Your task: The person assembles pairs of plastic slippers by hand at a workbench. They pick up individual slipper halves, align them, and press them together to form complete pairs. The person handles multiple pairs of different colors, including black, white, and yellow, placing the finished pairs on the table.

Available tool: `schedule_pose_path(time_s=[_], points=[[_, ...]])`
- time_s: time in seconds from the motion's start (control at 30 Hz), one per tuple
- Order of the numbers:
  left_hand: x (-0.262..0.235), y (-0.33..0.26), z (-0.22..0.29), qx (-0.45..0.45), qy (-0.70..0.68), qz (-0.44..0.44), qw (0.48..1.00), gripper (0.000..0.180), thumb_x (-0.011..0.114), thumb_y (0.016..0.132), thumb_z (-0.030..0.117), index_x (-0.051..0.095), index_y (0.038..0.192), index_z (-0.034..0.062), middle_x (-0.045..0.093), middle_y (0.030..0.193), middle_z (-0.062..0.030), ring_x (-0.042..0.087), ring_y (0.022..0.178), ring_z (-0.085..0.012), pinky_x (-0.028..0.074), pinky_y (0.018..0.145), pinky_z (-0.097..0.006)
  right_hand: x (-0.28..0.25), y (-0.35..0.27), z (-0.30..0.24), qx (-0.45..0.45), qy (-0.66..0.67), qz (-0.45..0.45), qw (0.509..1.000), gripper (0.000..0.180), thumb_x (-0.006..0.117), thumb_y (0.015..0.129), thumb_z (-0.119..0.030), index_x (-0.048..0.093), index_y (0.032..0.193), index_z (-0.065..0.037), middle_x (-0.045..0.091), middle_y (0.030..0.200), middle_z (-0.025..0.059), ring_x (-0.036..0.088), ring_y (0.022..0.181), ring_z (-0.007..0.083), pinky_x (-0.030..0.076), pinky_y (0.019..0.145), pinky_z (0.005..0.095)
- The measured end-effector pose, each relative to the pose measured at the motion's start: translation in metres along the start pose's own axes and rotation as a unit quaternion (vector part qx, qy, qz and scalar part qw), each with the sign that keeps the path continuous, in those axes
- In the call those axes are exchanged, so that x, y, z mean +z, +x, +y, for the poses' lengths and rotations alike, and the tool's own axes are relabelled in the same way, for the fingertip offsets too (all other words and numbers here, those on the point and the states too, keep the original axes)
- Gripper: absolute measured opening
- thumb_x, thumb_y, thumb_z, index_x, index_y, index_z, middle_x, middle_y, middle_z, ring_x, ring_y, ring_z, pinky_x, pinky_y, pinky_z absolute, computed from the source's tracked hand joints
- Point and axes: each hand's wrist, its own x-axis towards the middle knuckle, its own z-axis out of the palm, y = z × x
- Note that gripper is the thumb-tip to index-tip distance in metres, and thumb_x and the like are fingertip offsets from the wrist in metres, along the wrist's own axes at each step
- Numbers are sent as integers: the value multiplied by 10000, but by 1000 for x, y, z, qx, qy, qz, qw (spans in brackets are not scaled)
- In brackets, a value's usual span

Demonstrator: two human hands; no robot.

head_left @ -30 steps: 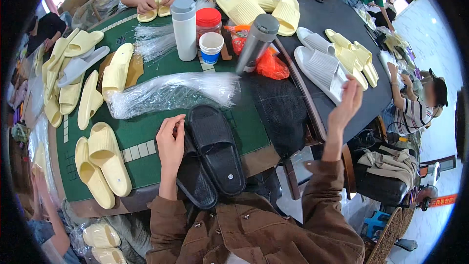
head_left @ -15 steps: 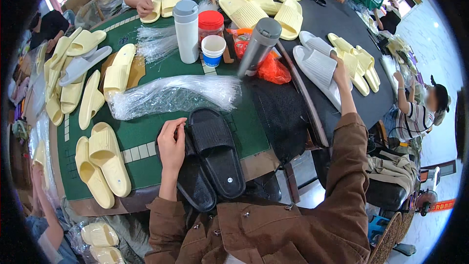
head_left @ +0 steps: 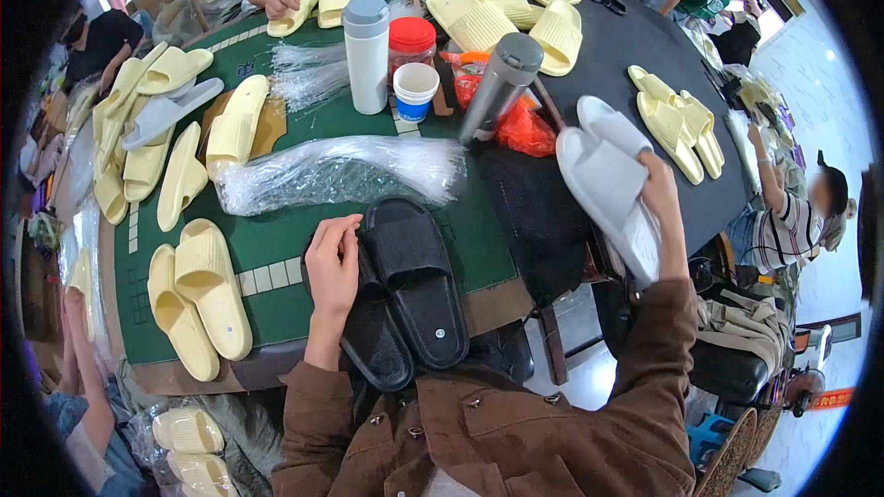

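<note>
My right hand (head_left: 661,191) grips a pair of light grey slide slippers (head_left: 589,170), one overlapping the other, at the black table's near edge. Its fingers and thumb close around the nearer slipper's side and strap. A pair of black slide slippers (head_left: 419,281) lies directly before me on the green table mat, toes pointing away. Over the left black slipper's front rests my left hand (head_left: 333,267), fingers loosely curled together with nothing seen in them; it hides part of that slipper. A bundle of clear plastic bags (head_left: 341,175) lies just beyond.
Cream slippers (head_left: 212,290) stand at left, with more piled on the far left and across the black table (head_left: 635,37). A white tumbler (head_left: 366,55), paper cup (head_left: 414,92), red-lidded jar (head_left: 411,41) and grey tumbler (head_left: 502,83) stand mid-table. Another person's hand (head_left: 281,3) touches cream slippers opposite.
My right hand has drawn the grey slippers toward me, away from the cream pair on the black table. My left hand stays at the black slippers. The view has shifted slightly.
</note>
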Motion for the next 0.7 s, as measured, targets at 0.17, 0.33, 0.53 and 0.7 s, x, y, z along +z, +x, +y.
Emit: schedule_pose_path(time_s=[0.17, 0.33, 0.53, 0.7], points=[[-12, -17, 37, 209, 108, 20, 972, 239, 628, 809, -46, 687, 1034, 6, 644, 948, -133, 621, 788, -302, 507, 696, -374, -19, -61, -40, 20, 18, -40, 999, 201, 608, 826, -102, 608, 990, 15, 633, 996, 205, 621, 983, 383, 469, 845, 376], [-5, -81, 63, 143, 162, -54, 975, 240, 690, 767, 4, 701, 1005, 35, 599, 928, -114, 587, 795, -299, 488, 707, -396, -4, -78, -36, 42, 72, 36, 996, 215, 625, 835, -146, 539, 932, 25, 560, 907, 136, 575, 884, 281, 438, 820, 331], [7, -110, 47, 72, 287, -136, 945, 501, 760, 795, 215, 607, 1255, 87, 466, 1260, -147, 499, 1148, -346, 407, 928, -461, 5, -79, -31, 1, 118, 45, 992, 180, 591, 851, -88, 589, 966, 50, 589, 925, 157, 595, 910, 278, 440, 829, 333], [-7, -103, 33, 70, 295, -114, 946, 423, 734, 783, 169, 607, 1165, 39, 488, 1222, -115, 520, 1134, -312, 430, 917, -438, -1, -83, -51, -2, 87, 42, 995, 182, 600, 833, -79, 592, 955, 56, 559, 873, 145, 578, 826, 280, 438, 775, 336]])
